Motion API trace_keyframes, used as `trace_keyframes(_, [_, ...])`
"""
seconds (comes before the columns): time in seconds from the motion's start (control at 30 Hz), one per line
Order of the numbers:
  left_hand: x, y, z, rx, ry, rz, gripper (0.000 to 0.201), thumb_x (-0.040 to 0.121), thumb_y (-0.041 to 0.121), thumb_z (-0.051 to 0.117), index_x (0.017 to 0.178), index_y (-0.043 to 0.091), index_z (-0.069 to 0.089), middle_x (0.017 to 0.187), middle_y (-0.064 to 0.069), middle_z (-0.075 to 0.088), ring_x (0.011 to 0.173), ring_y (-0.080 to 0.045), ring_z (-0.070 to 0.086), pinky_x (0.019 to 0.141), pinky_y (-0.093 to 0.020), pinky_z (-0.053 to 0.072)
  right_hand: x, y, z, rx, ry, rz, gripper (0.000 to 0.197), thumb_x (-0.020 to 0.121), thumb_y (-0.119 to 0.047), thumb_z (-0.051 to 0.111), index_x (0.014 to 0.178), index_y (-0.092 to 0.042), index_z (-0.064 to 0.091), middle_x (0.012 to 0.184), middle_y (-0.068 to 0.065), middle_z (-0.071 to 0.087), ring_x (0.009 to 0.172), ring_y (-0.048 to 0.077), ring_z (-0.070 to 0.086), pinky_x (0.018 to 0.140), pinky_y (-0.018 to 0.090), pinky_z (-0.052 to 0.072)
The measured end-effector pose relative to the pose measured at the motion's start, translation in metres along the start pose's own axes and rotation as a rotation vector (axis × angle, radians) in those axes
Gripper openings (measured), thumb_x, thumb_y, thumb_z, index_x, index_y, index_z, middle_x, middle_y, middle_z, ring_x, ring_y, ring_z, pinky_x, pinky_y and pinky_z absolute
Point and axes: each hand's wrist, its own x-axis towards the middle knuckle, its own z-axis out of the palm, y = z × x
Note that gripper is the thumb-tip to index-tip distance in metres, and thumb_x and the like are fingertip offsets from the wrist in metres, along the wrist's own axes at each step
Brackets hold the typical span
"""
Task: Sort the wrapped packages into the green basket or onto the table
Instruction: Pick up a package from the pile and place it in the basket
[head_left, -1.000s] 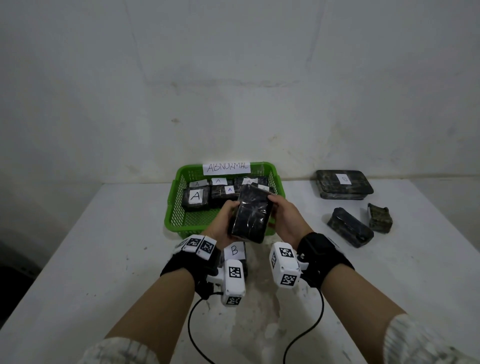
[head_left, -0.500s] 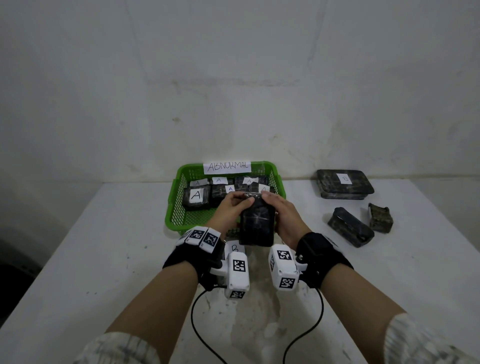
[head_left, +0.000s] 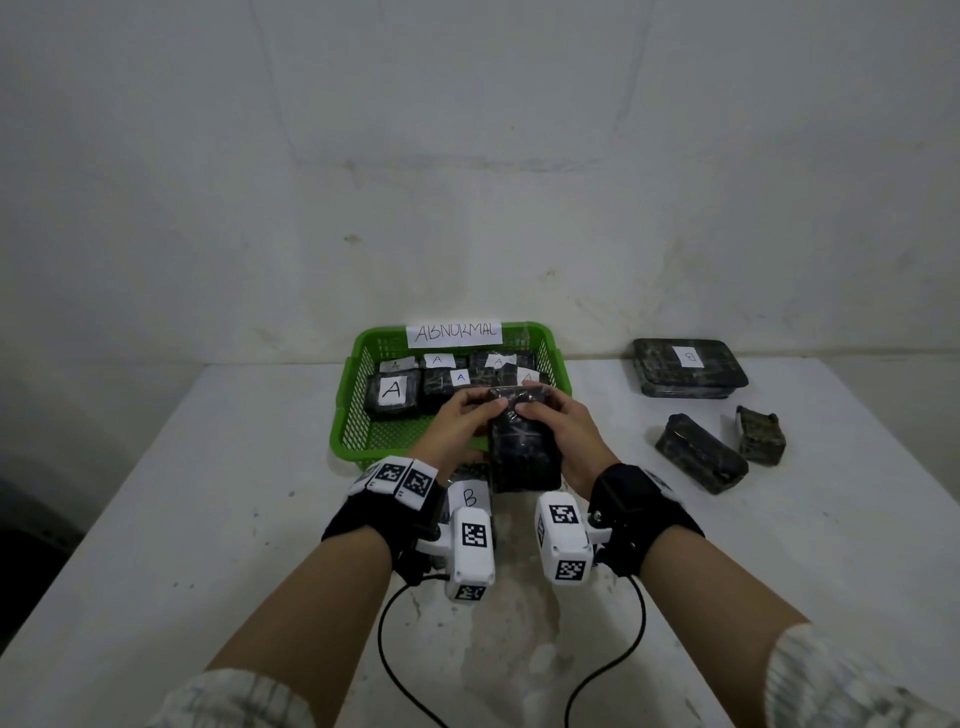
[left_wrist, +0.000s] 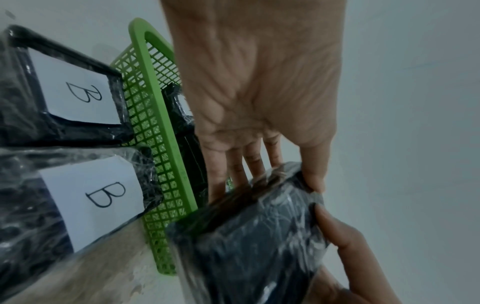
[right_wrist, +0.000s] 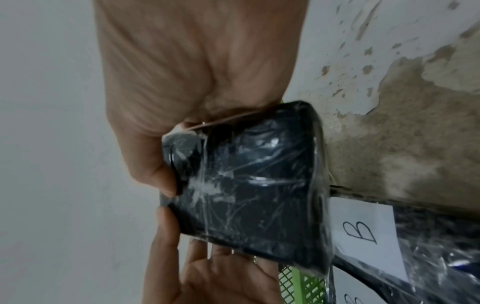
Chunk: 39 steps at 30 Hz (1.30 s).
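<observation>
Both hands hold one black wrapped package (head_left: 524, 452) upright in front of the green basket (head_left: 348, 415). My left hand (head_left: 462, 421) grips its left side and top, thumb on the top edge (left_wrist: 315, 181). My right hand (head_left: 558, 431) grips the right side, thumb on top (right_wrist: 161, 181). No label shows on the package (right_wrist: 249, 185) (left_wrist: 249, 246). The basket (left_wrist: 158, 168) holds several black packages marked A (head_left: 392, 392). Two B-marked packages (left_wrist: 88, 131) lie on the table just under my left wrist; one B label (head_left: 469, 496) shows in the head view.
A paper sign reading ABNORMAL (head_left: 454, 332) hangs on the basket's back rim. At the right of the white table (head_left: 208, 519) lie a flat B-labelled package (head_left: 688, 366), a long dark package (head_left: 698, 460) and a small one (head_left: 761, 436). A wall stands close behind.
The package has been turned from a raised tilt to upright and brought lower and slightly forward, toward the basket's front rim. Both hands stayed on it, thumbs shifting onto its top.
</observation>
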Motion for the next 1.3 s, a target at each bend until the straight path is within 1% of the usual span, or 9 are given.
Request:
trace_keyframes(0.1, [-0.002, -0.003, -0.002, 0.012, -0.03, -0.001, 0.036, 0.087, 0.004, 0.059, 0.119, 0.013, 0.047, 0.116, -0.01, 0.057, 0.102, -0.024, 0.059, 0.085, -0.045, 0.053, 0.001, 0.001, 0.0, 0.004, 0.017, 0.007, 0.036, 0.087, -0.002, 0.063, 0.123, -0.001, 0.057, 0.107, 0.015, 0.068, 0.088, 0.025, 0.067, 0.081, 0.037, 0.056])
trace_keyframes(0.2, [-0.002, -0.007, -0.002, 0.054, 0.004, 0.028, 0.043, 0.087, 0.005, 0.06, 0.127, 0.013, 0.045, 0.126, -0.014, 0.054, 0.11, -0.026, 0.057, 0.091, -0.047, 0.051, 0.001, 0.002, 0.0, -0.027, -0.017, 0.051, 0.041, 0.086, -0.002, 0.064, 0.126, -0.007, 0.055, 0.117, 0.019, 0.064, 0.094, 0.028, 0.066, 0.083, 0.039, 0.056])
trace_keyframes(0.3, [-0.002, -0.007, -0.002, 0.046, 0.014, 0.037, 0.045, 0.089, 0.007, 0.058, 0.131, 0.012, 0.043, 0.13, -0.015, 0.052, 0.112, -0.027, 0.056, 0.088, -0.044, 0.052, 0.001, 0.005, -0.001, -0.08, -0.067, 0.091, 0.052, 0.083, 0.001, 0.066, 0.129, -0.017, 0.05, 0.119, 0.016, 0.064, 0.098, 0.029, 0.065, 0.082, 0.04, 0.056])
trace_keyframes(0.5, [-0.004, -0.008, -0.003, 0.033, -0.048, 0.034, 0.052, 0.09, 0.002, 0.054, 0.139, 0.011, 0.037, 0.132, -0.013, 0.05, 0.113, -0.024, 0.053, 0.084, -0.034, 0.052, 0.002, 0.008, -0.003, -0.012, -0.042, 0.05, 0.048, 0.084, 0.001, 0.067, 0.128, -0.011, 0.053, 0.12, 0.016, 0.065, 0.1, 0.027, 0.066, 0.087, 0.043, 0.055])
trace_keyframes(0.7, [0.001, -0.005, -0.004, 0.103, 0.06, 0.127, 0.055, 0.088, 0.01, 0.06, 0.139, 0.015, 0.039, 0.132, -0.01, 0.052, 0.122, -0.025, 0.05, 0.1, -0.047, 0.045, 0.002, 0.009, -0.006, 0.002, -0.191, 0.14, 0.056, 0.083, 0.001, 0.065, 0.133, -0.019, 0.048, 0.125, 0.013, 0.063, 0.108, 0.031, 0.063, 0.085, 0.046, 0.056])
trace_keyframes(0.8, [0.0, -0.005, -0.004, 0.073, 0.035, 0.088, 0.058, 0.088, 0.012, 0.061, 0.142, 0.015, 0.038, 0.135, -0.009, 0.051, 0.122, -0.025, 0.051, 0.102, -0.05, 0.043, 0.001, 0.013, -0.008, -0.004, -0.139, 0.121, 0.059, 0.083, 0.003, 0.065, 0.135, -0.018, 0.047, 0.128, 0.014, 0.061, 0.115, 0.035, 0.059, 0.09, 0.05, 0.053])
trace_keyframes(1.0, [-0.001, -0.01, -0.002, 0.19, 0.034, 0.142, 0.058, 0.089, 0.012, 0.059, 0.142, 0.012, 0.035, 0.136, -0.01, 0.05, 0.119, -0.018, 0.05, 0.1, -0.034, 0.045, 0.004, 0.014, -0.006, -0.004, -0.107, 0.074, 0.063, 0.084, 0.002, 0.065, 0.14, -0.017, 0.042, 0.127, 0.013, 0.062, 0.118, 0.031, 0.059, 0.098, 0.049, 0.049])
trace_keyframes(1.13, [0.001, -0.012, -0.005, 0.125, 0.051, 0.111, 0.059, 0.088, 0.017, 0.062, 0.141, 0.017, 0.037, 0.138, -0.009, 0.05, 0.124, -0.024, 0.05, 0.101, -0.049, 0.044, 0.003, 0.012, -0.008, -0.012, -0.176, 0.084, 0.071, 0.08, 0.01, 0.066, 0.141, -0.017, 0.041, 0.126, 0.015, 0.063, 0.118, 0.032, 0.059, 0.099, 0.046, 0.048])
trace_keyframes(1.3, [0.0, -0.013, -0.006, 0.12, -0.003, 0.077, 0.067, 0.084, 0.011, 0.066, 0.143, 0.02, 0.035, 0.138, -0.01, 0.048, 0.125, -0.026, 0.049, 0.1, -0.05, 0.045, 0.004, 0.015, -0.009, 0.038, -0.139, 0.073, 0.077, 0.078, 0.013, 0.064, 0.144, -0.015, 0.036, 0.127, 0.017, 0.061, 0.118, 0.032, 0.059, 0.097, 0.045, 0.05])
